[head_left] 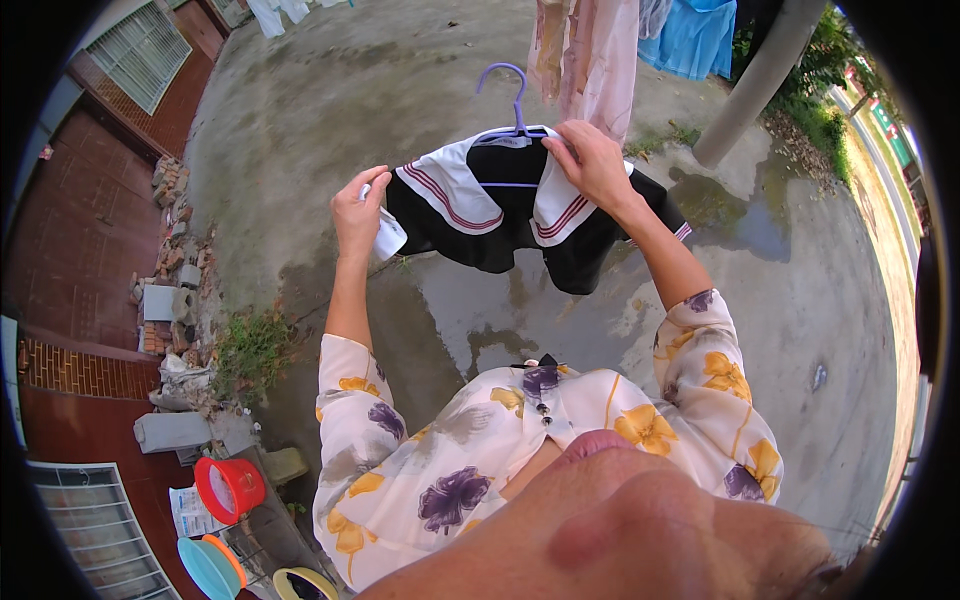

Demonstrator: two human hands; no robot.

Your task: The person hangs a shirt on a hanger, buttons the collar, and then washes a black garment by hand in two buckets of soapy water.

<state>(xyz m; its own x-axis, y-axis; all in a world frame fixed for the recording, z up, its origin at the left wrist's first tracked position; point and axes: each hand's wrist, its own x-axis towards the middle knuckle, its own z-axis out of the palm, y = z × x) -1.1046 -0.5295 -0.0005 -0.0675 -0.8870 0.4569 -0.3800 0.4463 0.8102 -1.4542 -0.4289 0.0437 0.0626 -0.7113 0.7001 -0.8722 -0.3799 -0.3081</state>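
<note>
A black top with a white sailor collar edged in dark red stripes hangs in front of me on a purple hanger, whose hook points up. My left hand is closed at the garment's left side, on a white piece with small dark marks; whether it is a cuff or a tag I cannot tell. Fingers of my right hand pinch the collar's right shoulder close to the hanger's neck. The hanger's lower bar shows inside the neck opening.
Pink sheer cloth and a blue garment hang just beyond, near a slanting grey pole. Wet patches mark the concrete. At left lie brick rubble, a red bucket and a light blue basin.
</note>
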